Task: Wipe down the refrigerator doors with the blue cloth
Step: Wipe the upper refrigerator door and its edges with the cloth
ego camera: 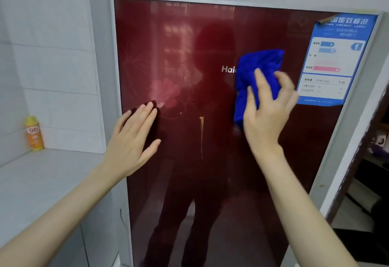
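Right hand (267, 106) bunches blue cloth (255, 77) against dark-red refrigerator door (210, 182), beside energy label (334, 60) | left hand (132, 140) spread flat, bracing door | advice: sweep down across yellowish drip (201, 136), avoid label's peeling corner.

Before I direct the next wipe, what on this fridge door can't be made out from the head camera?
- Brand logo: its end is covered by the blue cloth in the right hand.
- Energy label: small print is too blurred to read.
- Refrigerator door: its lower part is cut off by the frame's bottom edge.
- Door surface under the flat left hand: hidden by the hand.
- Drip streak: wet or dried, cannot tell.
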